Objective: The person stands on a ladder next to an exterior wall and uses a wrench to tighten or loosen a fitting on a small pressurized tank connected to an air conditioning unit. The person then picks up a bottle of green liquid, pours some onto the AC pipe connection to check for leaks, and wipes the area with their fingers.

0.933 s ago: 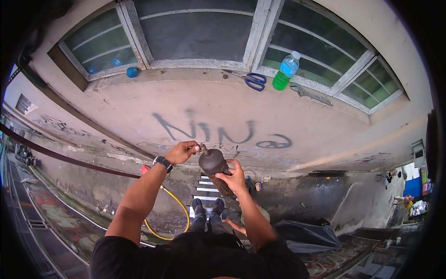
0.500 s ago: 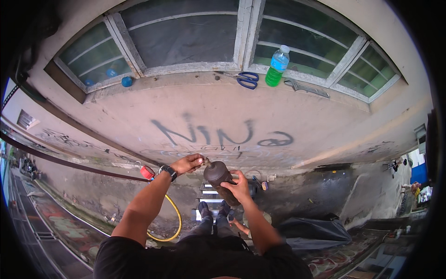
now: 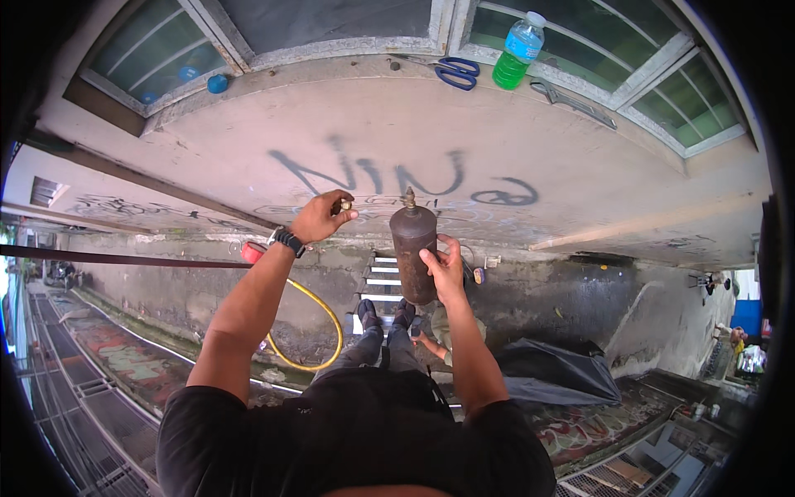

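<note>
Gripping rusty-brown metal cylinder [image 3: 409, 245] in our right hand [image 3: 448, 272]; at its ten o'clock, our left hand [image 3: 316, 219] pinches small brass-coloured fitting [image 3: 345, 205], apparently already off; tarnished metal valve [image 3: 409, 199] still on.

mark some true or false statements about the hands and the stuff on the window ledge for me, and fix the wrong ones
1. The right hand holds the brown metal cylinder. True.
2. The left hand is touching the cylinder. False: it is apart from it, with a small brass-coloured piece in its fingers.
3. The bottle on the window ledge contains green liquid. True.
4. The blue-handled scissors lie to the right of the bottle. False: they lie to its left.
5. A watch is worn on the left wrist. True.
</note>
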Available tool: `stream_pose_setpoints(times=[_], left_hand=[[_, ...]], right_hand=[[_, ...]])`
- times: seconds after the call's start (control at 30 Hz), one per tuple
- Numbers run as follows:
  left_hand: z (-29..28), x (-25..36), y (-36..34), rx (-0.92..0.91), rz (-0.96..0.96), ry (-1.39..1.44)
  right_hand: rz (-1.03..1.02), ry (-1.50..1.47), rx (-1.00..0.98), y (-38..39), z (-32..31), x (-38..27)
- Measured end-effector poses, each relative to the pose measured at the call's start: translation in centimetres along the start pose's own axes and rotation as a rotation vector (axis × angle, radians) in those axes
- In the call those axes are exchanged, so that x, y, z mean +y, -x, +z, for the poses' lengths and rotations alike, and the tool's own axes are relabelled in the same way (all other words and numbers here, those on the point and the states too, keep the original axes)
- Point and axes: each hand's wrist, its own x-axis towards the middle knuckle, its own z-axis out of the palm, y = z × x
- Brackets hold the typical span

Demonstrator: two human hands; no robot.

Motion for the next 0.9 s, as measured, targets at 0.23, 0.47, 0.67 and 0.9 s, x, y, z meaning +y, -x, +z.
stream_pose_setpoints(times=[0.23,0.47,0.67,0.9], left_hand=[[-8.1,8.7,-5.4,0.32,0.308,-1.033],[-13.4,4.8,-8.8,0.328,0.192,-1.457],[-12.6,3.7,-13.4,0.358,0.294,-1.389],[-12.0,2.4,-13.1,0.432,0.267,-1.383]], right_hand=[[0.067,0.223,0.124,-3.3,-4.8,8.4],[0.186,0.634,0.235,-4.2,-13.3,18.2],[0.357,0.761,0.351,-1.9,-21.7,24.8],[0.612,0.875,0.312,0.3,-20.5,20.8]])
